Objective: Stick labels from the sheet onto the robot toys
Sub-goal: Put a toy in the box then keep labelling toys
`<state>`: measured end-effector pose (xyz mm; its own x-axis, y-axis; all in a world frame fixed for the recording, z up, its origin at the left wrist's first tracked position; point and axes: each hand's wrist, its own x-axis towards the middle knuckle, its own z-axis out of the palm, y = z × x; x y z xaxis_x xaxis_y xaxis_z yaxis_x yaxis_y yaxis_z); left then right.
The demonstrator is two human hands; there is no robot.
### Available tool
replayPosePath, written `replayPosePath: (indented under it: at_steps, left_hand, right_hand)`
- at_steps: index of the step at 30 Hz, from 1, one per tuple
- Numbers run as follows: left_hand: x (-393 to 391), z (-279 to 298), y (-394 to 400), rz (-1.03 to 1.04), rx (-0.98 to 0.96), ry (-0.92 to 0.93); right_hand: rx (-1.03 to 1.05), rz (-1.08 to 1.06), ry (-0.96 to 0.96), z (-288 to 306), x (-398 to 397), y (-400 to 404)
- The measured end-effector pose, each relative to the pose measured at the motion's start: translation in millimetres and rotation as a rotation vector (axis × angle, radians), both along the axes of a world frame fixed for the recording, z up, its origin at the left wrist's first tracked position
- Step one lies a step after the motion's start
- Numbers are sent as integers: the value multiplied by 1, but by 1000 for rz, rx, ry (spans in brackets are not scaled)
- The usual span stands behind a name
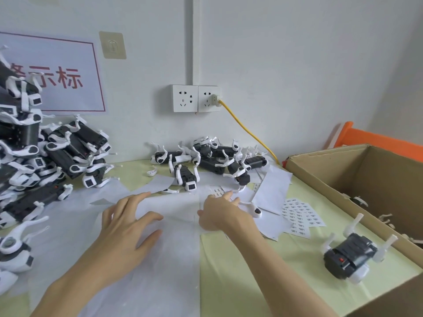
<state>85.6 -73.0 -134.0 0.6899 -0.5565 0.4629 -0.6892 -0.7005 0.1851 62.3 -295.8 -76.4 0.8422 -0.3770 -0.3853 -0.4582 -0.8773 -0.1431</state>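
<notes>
Two bare hands reach out over a pale green table. The left hand has its fingers spread wide and straight, low over big white paper sheets. The right hand is loose and holds nothing, with its fingers stretched toward a small white toy piece. One black and white robot toy lies on its back near the right, just beside a brown cardboard box. A label sheet lies on the table right of the right hand. Farther back, a small heap of robot toys sits by the wall. A big pile of toys stands on the left. A yellow cable runs from the wall socket.
</notes>
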Motion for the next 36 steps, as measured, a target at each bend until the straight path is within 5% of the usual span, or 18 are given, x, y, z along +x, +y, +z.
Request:
replayPosePath:
  at_steps: [7, 12, 18, 26, 29, 36]
  left_hand:
    - [0, 2, 1, 19, -6, 17]
    - [2, 0, 1, 10, -26, -10]
    - [5, -4, 3, -19, -11, -4]
    - [8, -6, 4, -30, -17, -2]
    - [8, -5, 5, -20, -15, 19]
    - [5, 0, 4, -20, 19, 90]
  right_hand:
    - [282, 269, -413, -7, 5, 19]
    - [222, 63, -663, 14, -1, -4]
    - [39, -332, -60, 11, 1, -33]
    - [34, -157, -426, 7, 10, -35]
    - [10, -239, -551, 17, 5, -64]
    - [-29, -293, 0, 20, -12, -122]
